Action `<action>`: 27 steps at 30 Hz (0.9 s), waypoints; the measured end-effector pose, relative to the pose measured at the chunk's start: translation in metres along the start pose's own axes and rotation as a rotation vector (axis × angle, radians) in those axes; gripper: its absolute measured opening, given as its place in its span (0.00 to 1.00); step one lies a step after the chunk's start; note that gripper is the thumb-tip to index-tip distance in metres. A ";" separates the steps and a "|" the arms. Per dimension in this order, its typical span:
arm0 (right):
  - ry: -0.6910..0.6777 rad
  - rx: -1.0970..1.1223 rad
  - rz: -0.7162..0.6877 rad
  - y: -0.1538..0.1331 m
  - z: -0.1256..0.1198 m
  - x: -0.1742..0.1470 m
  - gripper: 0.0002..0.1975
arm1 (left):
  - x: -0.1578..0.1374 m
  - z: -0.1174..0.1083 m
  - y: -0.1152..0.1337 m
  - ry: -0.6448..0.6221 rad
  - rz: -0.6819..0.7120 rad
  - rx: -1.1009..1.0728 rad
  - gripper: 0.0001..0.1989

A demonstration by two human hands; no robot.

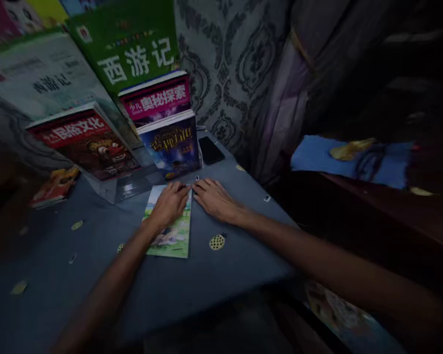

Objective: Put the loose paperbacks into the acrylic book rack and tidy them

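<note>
- One table (247,260), grey-blue, pineapple-printed; carries all items below.
- One dark blue book (173,147), stood upright just beyond the booklet.
- One thin booklet (179,241), cover up, flat on the table before the person. Judged light, bendable, perhaps slick-faced, its edges apt to crease; best taken by the free right edge or a near corner. Long axis runs away from the person, the printed sky end toward the standing book, the grassy end nearest.
- One left hand (170,204), laid across the booklet's upper part, fingers slightly bent, wrapped round nothing.
- One right hand (214,199), fingers stretched out at the booklet's far right corner; thumb indistinct, so any pinch cannot be told.
- One dark phone (211,150), lying beside the standing book.
</note>
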State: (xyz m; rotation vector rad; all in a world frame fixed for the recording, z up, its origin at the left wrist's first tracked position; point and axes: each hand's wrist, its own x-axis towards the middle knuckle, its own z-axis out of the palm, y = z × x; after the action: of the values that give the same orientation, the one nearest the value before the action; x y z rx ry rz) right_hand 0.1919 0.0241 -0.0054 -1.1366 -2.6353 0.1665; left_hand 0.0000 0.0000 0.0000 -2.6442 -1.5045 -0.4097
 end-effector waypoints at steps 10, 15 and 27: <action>0.053 0.004 -0.067 0.004 0.001 -0.003 0.20 | -0.022 -0.004 -0.007 0.015 0.095 -0.112 0.19; 0.058 0.020 -0.069 0.006 0.003 -0.002 0.20 | -0.028 -0.009 -0.003 -0.055 0.122 -0.114 0.20; 0.069 0.096 -0.082 0.015 0.018 0.000 0.22 | -0.048 -0.023 0.008 -0.161 0.144 -0.130 0.21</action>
State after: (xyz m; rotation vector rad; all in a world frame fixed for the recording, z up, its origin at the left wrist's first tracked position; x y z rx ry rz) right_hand 0.1975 0.0348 -0.0259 -0.9835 -2.5785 0.2312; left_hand -0.0215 -0.0488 0.0102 -2.9287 -1.3574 -0.2996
